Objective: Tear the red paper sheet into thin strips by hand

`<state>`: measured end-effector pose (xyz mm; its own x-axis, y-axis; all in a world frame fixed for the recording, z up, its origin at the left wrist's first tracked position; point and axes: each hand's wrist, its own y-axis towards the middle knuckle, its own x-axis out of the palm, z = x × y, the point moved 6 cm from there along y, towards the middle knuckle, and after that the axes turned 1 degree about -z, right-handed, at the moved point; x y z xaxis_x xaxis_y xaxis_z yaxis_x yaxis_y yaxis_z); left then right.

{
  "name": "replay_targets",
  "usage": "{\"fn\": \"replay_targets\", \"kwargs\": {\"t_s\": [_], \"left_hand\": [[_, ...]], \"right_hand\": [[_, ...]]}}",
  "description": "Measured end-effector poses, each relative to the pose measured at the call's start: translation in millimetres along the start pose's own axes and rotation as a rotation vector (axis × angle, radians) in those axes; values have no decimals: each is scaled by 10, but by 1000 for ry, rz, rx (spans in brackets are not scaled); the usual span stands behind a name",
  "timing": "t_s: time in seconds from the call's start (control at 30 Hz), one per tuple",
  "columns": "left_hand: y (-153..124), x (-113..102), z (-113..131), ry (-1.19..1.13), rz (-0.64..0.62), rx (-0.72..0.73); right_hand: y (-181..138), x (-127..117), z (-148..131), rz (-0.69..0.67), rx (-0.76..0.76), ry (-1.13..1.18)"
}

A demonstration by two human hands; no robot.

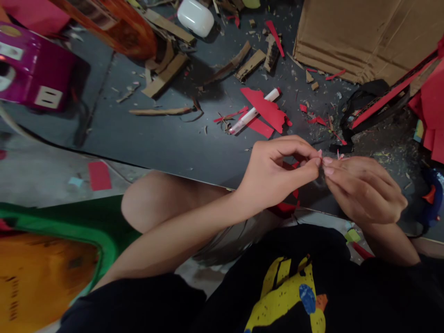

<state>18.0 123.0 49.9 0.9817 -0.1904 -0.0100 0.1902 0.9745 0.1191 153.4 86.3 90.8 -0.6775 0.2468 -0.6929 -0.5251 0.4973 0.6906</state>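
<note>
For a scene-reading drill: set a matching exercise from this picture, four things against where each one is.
Things:
1 white marker
2 cardboard sheet
3 magenta box
4 red paper piece

Places:
A top right of the view
B pinched between left hand and right hand
C lying across a red paper cutout
D far left of the view

Pairs: 1-C, 2-A, 3-D, 4-B

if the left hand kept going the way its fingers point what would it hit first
The right hand: its fingertips seem to touch those of the left hand, pinching a small red paper scrap, with nothing else between them.
</note>
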Motion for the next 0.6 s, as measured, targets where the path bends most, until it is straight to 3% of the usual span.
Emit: {"fn": "replay_targets", "kwargs": {"t_s": [0.3,0.43,0.6], "left_hand": [[-18,6,81,90,13,92],[-27,9,112,174,8,125],[-40,25,150,261,-4,186]], "right_hand": [[-49,47,178,139,488,360],[-115,97,221,127,687,471],[-111,110,221,104,747,499]]}}
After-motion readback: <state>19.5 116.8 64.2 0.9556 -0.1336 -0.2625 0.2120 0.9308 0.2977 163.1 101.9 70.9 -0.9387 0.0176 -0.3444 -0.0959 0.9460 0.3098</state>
